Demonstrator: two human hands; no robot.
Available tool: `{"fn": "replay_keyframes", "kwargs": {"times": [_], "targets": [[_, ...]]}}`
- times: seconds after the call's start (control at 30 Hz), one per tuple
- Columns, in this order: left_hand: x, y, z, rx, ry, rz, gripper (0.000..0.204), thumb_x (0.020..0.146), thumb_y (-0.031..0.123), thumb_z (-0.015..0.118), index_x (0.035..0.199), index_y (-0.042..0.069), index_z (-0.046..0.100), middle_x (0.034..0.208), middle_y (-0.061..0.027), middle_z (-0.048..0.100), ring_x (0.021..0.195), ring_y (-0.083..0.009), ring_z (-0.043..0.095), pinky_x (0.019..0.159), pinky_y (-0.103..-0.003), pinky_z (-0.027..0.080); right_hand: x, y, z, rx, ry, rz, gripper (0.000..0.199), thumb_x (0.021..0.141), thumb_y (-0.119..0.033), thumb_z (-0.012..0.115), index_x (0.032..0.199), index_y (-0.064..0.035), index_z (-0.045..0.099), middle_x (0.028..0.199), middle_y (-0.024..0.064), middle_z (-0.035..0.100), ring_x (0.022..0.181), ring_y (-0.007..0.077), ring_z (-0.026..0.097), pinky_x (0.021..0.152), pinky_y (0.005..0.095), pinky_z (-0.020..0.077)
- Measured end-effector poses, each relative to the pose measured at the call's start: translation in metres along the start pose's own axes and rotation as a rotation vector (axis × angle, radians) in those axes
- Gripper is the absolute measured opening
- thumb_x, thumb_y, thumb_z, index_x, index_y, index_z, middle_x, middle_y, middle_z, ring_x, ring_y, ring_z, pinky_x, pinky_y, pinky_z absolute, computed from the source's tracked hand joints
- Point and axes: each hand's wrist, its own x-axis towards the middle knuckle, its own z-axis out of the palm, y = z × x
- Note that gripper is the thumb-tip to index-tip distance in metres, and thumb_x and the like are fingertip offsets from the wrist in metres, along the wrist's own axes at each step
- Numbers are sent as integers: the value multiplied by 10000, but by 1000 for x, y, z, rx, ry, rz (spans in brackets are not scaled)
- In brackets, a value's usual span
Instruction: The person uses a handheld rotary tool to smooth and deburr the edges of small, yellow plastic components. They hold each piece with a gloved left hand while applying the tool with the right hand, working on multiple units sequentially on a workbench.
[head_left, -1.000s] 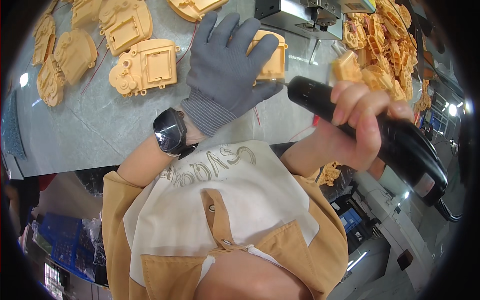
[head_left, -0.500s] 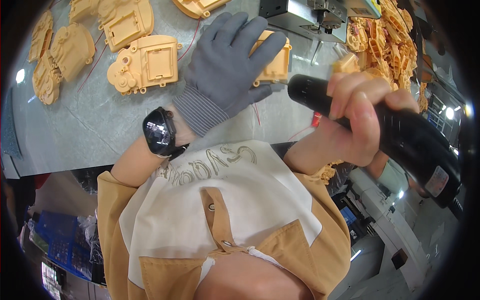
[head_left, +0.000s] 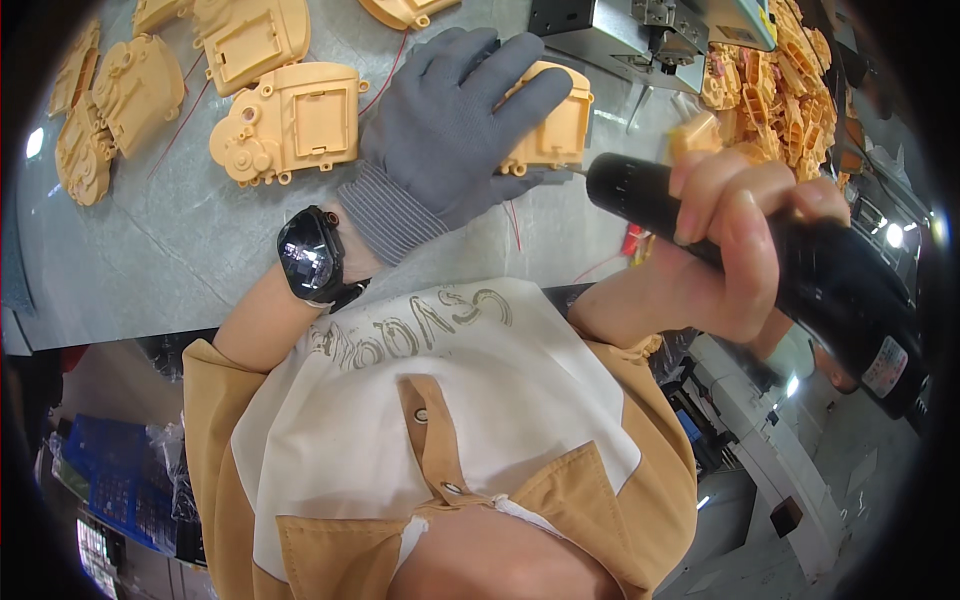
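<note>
We had our gloved left hand (head_left: 445, 135) part-curled over an orange casing (head_left: 560, 125) right of the other casings (head_left: 325, 120), our right hand (head_left: 735, 235) wrapped round a black driver (head_left: 630, 186), and if that casing twisted, the bit (head_left: 578, 172) risked skidding into our thumb!

A grey worktable (head_left: 190, 255) with a glossy, veined top extends beneath the gloved left fingers (head_left: 543, 102). Grey floor (head_left: 850, 475) lies to their lower right. A bright lamp (head_left: 894, 235) is positioned farther right. A blue crate (head_left: 118, 490) is located to their lower left, past the table edge.
</note>
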Motion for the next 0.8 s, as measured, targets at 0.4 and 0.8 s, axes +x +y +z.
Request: {"fn": "replay_keyframes", "kwargs": {"times": [0.4, 0.8], "targets": [[-1, -2, 2, -4, 20, 19, 661, 592, 369, 723, 1166, 151, 479, 1212, -59, 451, 1056, -281, 442, 869, -404, 398, 4, 1, 6, -97, 52, 26, 379, 689, -27, 456, 1067, 1, 433, 561, 58, 378, 453, 168, 402, 529, 356, 378], [-2, -3, 4, -12, 24, 29, 654, 602, 379, 717, 1158, 137, 472, 1199, -64, 451, 1038, -280, 446, 860, -404, 402, 4, 2, 11, -38, 92, -6, 395, 682, -15, 467, 1075, 10, 432, 548, 59, 376, 450, 172, 410, 528, 364, 393]]}}
